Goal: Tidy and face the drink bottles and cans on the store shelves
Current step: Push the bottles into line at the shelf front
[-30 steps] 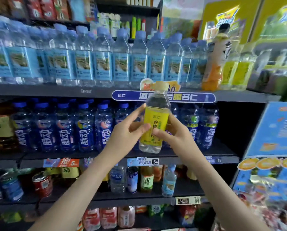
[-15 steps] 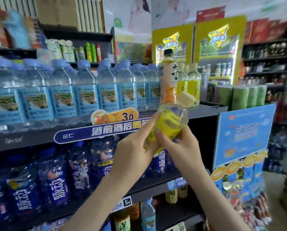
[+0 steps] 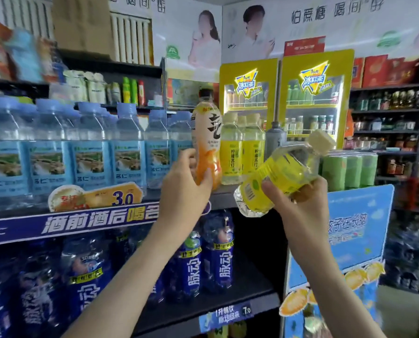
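Shelf: dark metal shelf unit [image 3: 224,196] w/ drinks on each level. A blue paper strip [image 3: 81,222] w/ white and yellow letters runs along the upper shelf's front edge.
Upper shelf: clear water bottles w/ light blue caps and labels [image 3: 89,152] fill the left and middle. At the right end stands a tall orange-and-white bottle w/ black cap [image 3: 207,132]. Just beside it are 2 upright yellow-label bottles w/ pale caps [image 3: 242,152].
Lower shelf: dark blue bottles w/ white letters [image 3: 215,250], upright, labels to the front.
Room: a shop. 2 yellow fridges w/ glass doors [image 3: 281,93] are behind the shelf unit. A blue card stand [image 3: 359,230] is on the right, w/ green cans [image 3: 347,170] above it.
Hard to see: far left is blurry. The grey thing [image 3: 274,140] behind the yellow-label bottles, can't tell what it is. The lowest level is cut off at the bottom.
Left hand [image 3: 181,189]: grips the tall orange-and-white bottle low down, thumb in front, fingers round the back, hiding part of the bottle. The bottle is upright near the front edge.
Right hand [image 3: 298,206]: fingers curled round a clear plastic bottle w/ yellow label and pale cap [image 3: 281,172].
Where: in the air, in front of the upper shelf's right end, not touching it.
Pointing: long axis tilted. Cap goes up and right, bottom goes down and left, toward the shelf edge.
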